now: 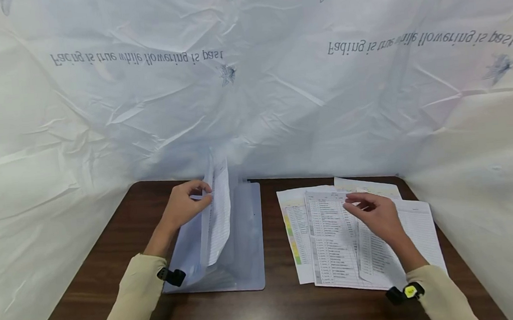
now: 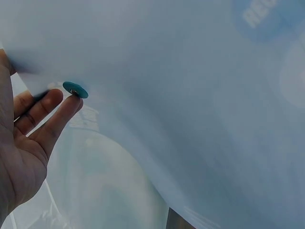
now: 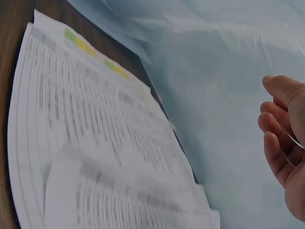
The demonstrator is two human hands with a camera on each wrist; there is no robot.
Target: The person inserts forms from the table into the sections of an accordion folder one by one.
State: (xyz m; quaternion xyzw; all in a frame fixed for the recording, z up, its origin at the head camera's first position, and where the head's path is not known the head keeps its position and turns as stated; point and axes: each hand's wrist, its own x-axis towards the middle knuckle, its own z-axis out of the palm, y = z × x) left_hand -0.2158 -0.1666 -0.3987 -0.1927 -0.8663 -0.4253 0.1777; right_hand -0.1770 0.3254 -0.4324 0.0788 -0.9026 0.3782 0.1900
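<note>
My left hand (image 1: 186, 201) pinches the raised flap of a translucent plastic document folder (image 1: 249, 231) near its edge. One fingertip touches a teal snap button (image 2: 75, 89) on the plastic in the left wrist view. A printed sheet (image 1: 219, 215) stands nearly upright along the raised plastic, bowed, while the folder's other half lies flat on the table. My right hand (image 1: 376, 216) hovers over the spread printed papers (image 1: 331, 244), fingers loosely curled with nothing between them. In the right wrist view that hand is off to the side of the papers (image 3: 95, 95).
The brown wooden table (image 1: 291, 308) has a rounded back edge. White sheeting (image 1: 251, 90) with printed lettering hangs behind it and along both sides. Several papers overlap on the right, some with yellow and green cells (image 1: 295, 247); one corner lifts under my right hand.
</note>
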